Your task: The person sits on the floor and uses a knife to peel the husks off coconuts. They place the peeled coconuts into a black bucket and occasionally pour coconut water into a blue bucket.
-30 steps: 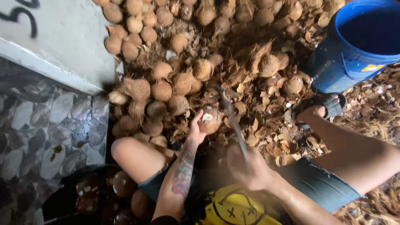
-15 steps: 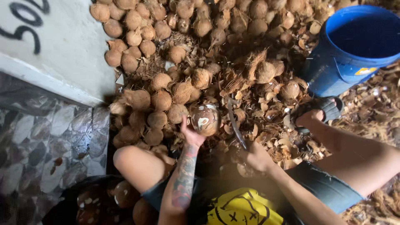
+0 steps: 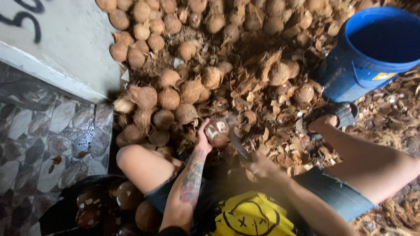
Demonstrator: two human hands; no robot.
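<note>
Nearest, a dark tub (image 3: 65, 209) by the left knee held peeled coconuts. The right hand (image 3: 262, 168) was closed around the handle of a knife (image 3: 238, 144), blade angled up toward the coconut (image 3: 217, 132). The left hand (image 3: 204, 139) cupped that partly husked coconut from the left, fingers curled against it, held just above the husk scraps (image 3: 271, 126). Beyond lay a coconut pile (image 3: 175, 87), and farther right a blue bucket (image 3: 363, 65) stood beside the sandalled foot (image 3: 328, 120).

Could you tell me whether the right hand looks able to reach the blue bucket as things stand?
Probably not: the right hand grips a blade by the coconut, and the blue bucket stands beyond the foot.
</note>
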